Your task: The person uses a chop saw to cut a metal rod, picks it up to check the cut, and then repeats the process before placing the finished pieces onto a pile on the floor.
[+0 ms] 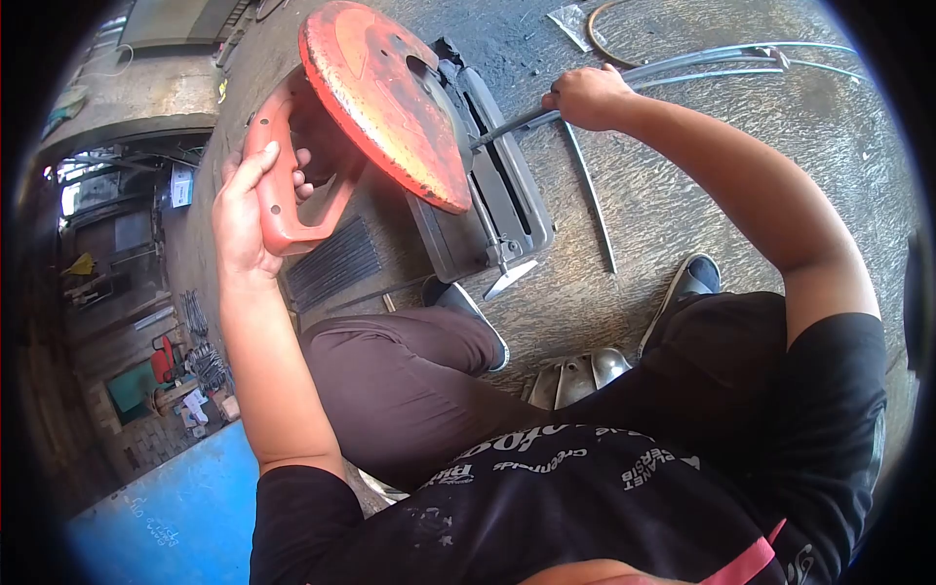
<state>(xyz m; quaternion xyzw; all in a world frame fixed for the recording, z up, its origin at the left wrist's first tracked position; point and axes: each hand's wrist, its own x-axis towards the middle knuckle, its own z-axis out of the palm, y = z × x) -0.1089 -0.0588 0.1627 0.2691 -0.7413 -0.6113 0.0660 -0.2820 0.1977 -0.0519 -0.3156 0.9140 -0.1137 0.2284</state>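
An orange-red cut-off saw with a round, worn blade guard stands over a grey metal base. My left hand is wrapped round the saw's orange loop handle, left of the guard. On the right, my right hand is closed round long thin metal bars. Their near end reaches to the saw beside the guard's lower right edge. Whether the blade touches them is hidden by the guard.
A thin rod lies on the floor right of the base. Several dark cut bars lie left of it. My feet are either side, with a shiny metal piece between. A blue surface is at lower left.
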